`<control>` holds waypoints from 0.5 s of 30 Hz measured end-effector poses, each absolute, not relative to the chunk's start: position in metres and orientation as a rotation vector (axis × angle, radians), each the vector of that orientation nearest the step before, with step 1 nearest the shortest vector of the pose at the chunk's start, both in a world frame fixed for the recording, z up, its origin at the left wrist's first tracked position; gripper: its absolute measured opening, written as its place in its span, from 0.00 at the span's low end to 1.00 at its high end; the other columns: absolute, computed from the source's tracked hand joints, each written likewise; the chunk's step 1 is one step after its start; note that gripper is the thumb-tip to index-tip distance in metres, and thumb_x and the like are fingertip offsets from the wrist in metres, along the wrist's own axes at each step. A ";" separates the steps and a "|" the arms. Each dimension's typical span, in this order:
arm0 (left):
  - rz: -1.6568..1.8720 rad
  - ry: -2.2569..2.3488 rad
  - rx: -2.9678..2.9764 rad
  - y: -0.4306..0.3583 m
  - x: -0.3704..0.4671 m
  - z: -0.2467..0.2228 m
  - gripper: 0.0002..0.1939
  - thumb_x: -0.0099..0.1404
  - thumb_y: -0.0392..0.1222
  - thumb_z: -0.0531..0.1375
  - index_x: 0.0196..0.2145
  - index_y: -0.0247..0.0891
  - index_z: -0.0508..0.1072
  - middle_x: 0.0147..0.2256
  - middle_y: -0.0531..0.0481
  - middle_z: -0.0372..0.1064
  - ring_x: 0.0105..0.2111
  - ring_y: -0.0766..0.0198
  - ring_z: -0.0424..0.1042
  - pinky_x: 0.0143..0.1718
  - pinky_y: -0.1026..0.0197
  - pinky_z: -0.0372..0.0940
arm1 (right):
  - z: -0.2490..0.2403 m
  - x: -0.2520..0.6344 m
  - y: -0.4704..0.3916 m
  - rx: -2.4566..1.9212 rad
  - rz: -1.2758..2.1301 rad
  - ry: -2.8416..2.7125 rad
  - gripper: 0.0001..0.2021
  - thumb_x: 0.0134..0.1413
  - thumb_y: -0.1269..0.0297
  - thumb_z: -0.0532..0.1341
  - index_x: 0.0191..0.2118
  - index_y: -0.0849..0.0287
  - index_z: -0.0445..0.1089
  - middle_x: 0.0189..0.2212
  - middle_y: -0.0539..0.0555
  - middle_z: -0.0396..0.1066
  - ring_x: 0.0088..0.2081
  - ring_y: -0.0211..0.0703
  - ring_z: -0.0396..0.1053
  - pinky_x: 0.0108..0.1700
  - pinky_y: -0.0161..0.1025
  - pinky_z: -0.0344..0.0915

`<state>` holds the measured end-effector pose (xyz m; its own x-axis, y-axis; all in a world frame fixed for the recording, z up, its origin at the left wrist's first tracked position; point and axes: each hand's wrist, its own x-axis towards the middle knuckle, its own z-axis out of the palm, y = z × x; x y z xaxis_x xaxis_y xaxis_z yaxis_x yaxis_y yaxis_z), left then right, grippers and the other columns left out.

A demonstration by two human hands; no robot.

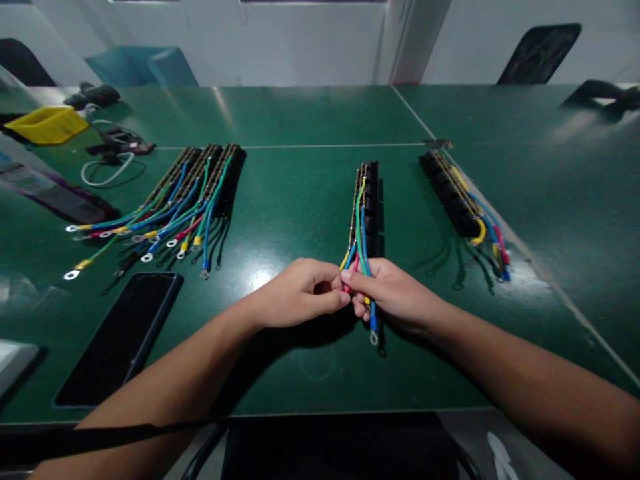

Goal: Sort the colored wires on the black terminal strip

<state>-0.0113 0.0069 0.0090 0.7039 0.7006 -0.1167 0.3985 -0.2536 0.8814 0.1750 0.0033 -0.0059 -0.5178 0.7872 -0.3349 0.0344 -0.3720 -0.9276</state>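
Note:
A black terminal block (371, 200) stands lengthwise in front of me on the green table. Colored wires (361, 230) in yellow, green, blue and red run from it toward me. My right hand (395, 293) is closed around the wire bundle near its ends. A blue wire's ring terminal (374, 338) sticks out below those fingers. My left hand (310, 290) pinches at the red wire end beside the right thumb; the fingertips hide most of that end. Both hands nearly meet just above the tabletop.
Several wired terminal blocks (220, 170) lie side by side at the left, their ring-ended wires fanned toward me. Another wired block (450, 193) lies at the right. A phone (120, 340), a yellow tray (47, 125) and a cable (107, 175) are on the left.

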 end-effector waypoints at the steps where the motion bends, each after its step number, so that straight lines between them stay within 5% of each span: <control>1: 0.383 0.853 1.873 0.007 -0.011 0.007 0.13 0.65 0.45 0.56 0.27 0.33 0.65 0.23 0.57 0.59 0.24 0.73 0.57 0.24 0.70 0.51 | -0.006 0.175 0.003 -1.127 1.943 -1.333 0.10 0.55 0.60 0.62 0.31 0.64 0.69 0.18 0.47 0.66 0.17 0.30 0.63 0.20 0.28 0.60; 6: 0.380 0.856 1.815 0.008 -0.011 0.001 0.18 0.61 0.52 0.61 0.27 0.34 0.63 0.23 0.58 0.59 0.23 0.73 0.56 0.22 0.70 0.49 | -0.006 0.175 0.004 -1.110 1.942 -1.340 0.10 0.58 0.61 0.59 0.32 0.65 0.68 0.19 0.49 0.67 0.17 0.30 0.62 0.20 0.29 0.60; 15: 0.361 0.884 1.935 0.005 -0.011 0.011 0.13 0.67 0.44 0.53 0.29 0.34 0.69 0.23 0.56 0.63 0.23 0.74 0.58 0.24 0.70 0.51 | -0.005 0.175 0.003 -1.130 1.939 -1.370 0.11 0.55 0.59 0.62 0.30 0.64 0.69 0.17 0.47 0.64 0.17 0.30 0.62 0.19 0.28 0.59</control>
